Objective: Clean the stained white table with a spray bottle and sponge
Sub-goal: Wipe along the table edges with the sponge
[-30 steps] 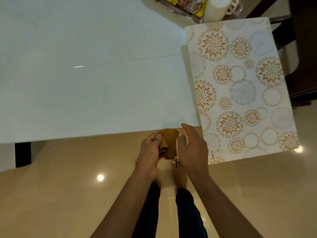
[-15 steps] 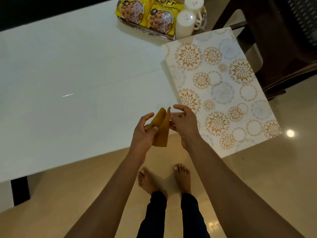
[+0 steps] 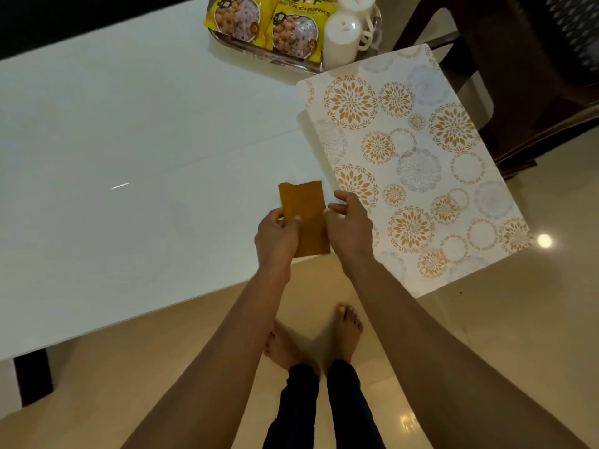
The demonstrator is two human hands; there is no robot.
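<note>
While both hands, left hand (image 3: 277, 236) and right hand (image 3: 350, 228), pinch the flat yellow sponge cloth (image 3: 304, 218) by its side edges, it hangs spread over the white desk (image 3: 129, 140), likely readied for wiping.

I have raised the sponge (image 3: 303, 218) from below the table edge to over the white table (image 3: 129, 140). It was bunched, then folded; now it is opened flat between my left hand (image 3: 277, 236) and right hand (image 3: 350, 225).

Print on the yellow packets

The right packet (image 3: 296, 30) reads "CHUNKS" under cropped letters, perhaps "ZOFF"; both it and the left packet (image 3: 234, 19) carry a "10" badge.
</note>
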